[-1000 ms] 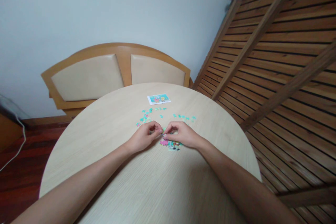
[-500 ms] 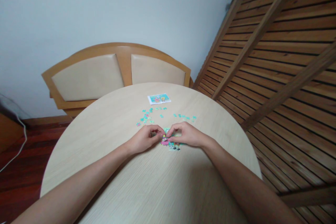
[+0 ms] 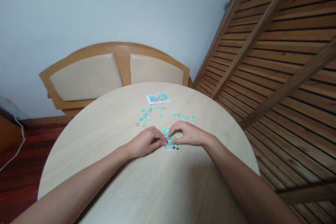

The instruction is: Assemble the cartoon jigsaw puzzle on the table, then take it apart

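Observation:
A small, partly joined jigsaw puzzle (image 3: 170,139) in teal, pink and yellow lies on the round pale wooden table (image 3: 147,182). My left hand (image 3: 145,142) rests at its left edge with the fingers curled, the fingertips pressed against the pieces. On the puzzle's right side my right hand (image 3: 187,133) has its fingers curled down onto it. The two hands nearly touch over the puzzle and hide part of it. Several loose teal pieces (image 3: 144,117) lie scattered just beyond the hands, with more loose pieces (image 3: 183,116) to the right.
A small picture card (image 3: 158,98) lies at the table's far side. Behind the table stands a wooden bench with two beige padded backs (image 3: 115,71). A slatted wooden frame (image 3: 273,59) leans on the right. A white cable (image 3: 15,147) crosses the dark floor at left.
Both hands have lowered from pinching a piece above the puzzle to pressing down on it. The left hand has slid a little right and toward me.

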`<state>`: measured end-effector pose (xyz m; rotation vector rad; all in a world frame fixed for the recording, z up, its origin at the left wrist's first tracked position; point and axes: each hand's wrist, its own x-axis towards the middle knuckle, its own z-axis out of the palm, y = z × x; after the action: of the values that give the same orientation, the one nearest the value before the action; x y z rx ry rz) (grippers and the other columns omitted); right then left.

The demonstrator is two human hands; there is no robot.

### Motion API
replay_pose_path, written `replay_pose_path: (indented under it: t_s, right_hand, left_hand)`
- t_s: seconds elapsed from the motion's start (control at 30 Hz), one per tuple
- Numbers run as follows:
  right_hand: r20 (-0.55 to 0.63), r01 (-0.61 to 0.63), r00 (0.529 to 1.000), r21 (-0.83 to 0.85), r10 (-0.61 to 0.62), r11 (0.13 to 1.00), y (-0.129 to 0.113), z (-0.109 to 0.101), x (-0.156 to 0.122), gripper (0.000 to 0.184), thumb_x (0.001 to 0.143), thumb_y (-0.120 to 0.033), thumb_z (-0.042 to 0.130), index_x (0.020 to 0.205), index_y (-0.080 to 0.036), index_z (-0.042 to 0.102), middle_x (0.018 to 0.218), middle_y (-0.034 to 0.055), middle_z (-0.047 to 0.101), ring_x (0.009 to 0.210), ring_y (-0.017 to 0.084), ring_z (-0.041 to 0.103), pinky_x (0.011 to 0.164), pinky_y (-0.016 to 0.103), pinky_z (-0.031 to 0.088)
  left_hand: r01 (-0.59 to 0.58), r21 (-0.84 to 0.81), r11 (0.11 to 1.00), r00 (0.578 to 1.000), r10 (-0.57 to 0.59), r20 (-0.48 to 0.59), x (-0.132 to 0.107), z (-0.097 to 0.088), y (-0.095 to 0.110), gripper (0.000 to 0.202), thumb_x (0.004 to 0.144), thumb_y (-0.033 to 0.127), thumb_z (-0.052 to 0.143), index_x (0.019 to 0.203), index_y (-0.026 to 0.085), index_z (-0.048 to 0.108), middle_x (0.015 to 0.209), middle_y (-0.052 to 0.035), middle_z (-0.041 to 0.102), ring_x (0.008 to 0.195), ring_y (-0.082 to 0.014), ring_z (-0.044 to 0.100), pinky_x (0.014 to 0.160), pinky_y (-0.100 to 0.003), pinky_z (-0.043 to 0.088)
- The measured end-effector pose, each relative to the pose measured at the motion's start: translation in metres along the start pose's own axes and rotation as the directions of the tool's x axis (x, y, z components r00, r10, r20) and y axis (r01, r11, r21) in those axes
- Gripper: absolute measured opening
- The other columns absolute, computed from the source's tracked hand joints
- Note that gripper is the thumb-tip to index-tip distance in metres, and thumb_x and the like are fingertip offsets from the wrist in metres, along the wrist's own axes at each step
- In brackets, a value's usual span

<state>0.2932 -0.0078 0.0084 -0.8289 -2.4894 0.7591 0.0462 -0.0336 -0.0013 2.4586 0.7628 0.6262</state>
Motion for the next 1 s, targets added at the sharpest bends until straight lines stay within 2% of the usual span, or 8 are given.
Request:
replay_pose_path:
  t_s: [0.63, 1.0]
  right_hand:
    - [0.006, 0.016, 1.000, 0.002, -0.016, 1.000, 0.001, 0.001, -0.001, 0.016, 0.079, -0.025, 0.078, 0.095, -0.022, 0.077, 0.097, 0.0037, 0.075, 0.093, 0.020, 0.067, 0.090, 0.032, 0.047]
    - [0.018, 0.021, 1.000, -0.021, -0.021, 1.000, 0.002, 0.004, 0.000, 0.015, 0.079, -0.025, 0.079, 0.093, -0.019, 0.077, 0.097, 0.0044, 0.074, 0.093, 0.020, 0.066, 0.091, 0.032, 0.047]
  left_hand:
    - [-0.062, 0.059, 0.996, 0.997, 0.060, 0.038, 0.000, 0.001, 0.001, 0.017, 0.101, 0.027, 0.057, 0.104, 0.023, 0.074, 0.099, -0.0039, 0.075, 0.095, -0.0187, 0.066, 0.093, -0.033, 0.045]
    - [-0.110, 0.058, 0.992, 0.990, 0.105, 0.091, -0.005, -0.009, -0.006, 0.017, 0.099, 0.021, 0.058, 0.102, 0.021, 0.074, 0.099, -0.0042, 0.076, 0.095, -0.0178, 0.068, 0.091, -0.031, 0.046]
